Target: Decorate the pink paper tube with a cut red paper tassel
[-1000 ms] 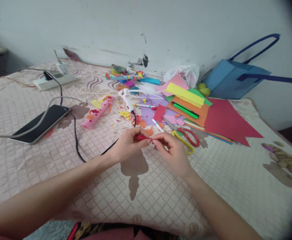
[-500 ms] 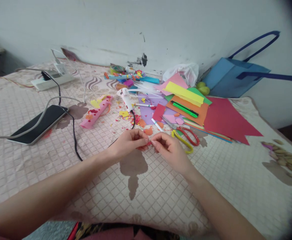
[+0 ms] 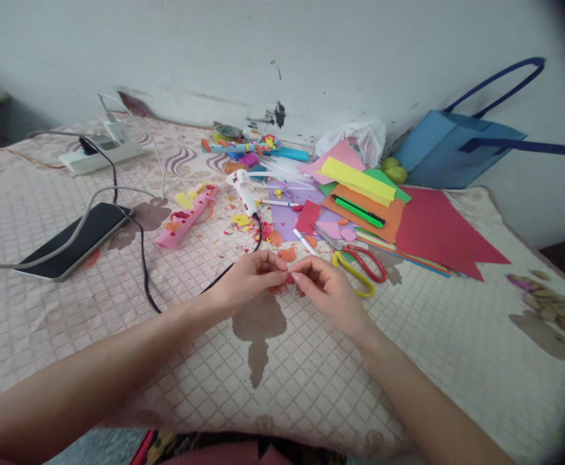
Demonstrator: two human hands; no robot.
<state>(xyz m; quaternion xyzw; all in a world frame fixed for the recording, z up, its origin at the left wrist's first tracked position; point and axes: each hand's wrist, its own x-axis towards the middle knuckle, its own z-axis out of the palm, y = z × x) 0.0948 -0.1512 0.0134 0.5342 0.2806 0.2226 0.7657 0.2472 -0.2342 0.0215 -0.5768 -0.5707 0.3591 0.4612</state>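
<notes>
We have two hands meeting above the middle of the table (image 3: 311,381), and one small red piece (image 3: 290,279) between their fingertips. Our left hand (image 3: 253,281) and right hand (image 3: 333,294) are each nearly closed, thumb and fingers pinched on it. The piece looks bright red; our fingers hide most of it, so we cannot tell its full shape

Beyond our hands we count one white glue gun (image 3: 243,192), two white pens (image 3: 304,241), one green cutter (image 3: 358,212) on orange paper (image 3: 391,219), and two scissor handles (image 3: 370,261), one red, one yellow. Left of the glue gun lies one pink roll (image 3: 185,219); one blue roll (image 3: 236,148) is by the far edge. Toward the left edge we see one dark tablet (image 3: 73,242) and one power strip (image 3: 102,158); near the far right corner, one blue bag (image 3: 451,148)
</notes>
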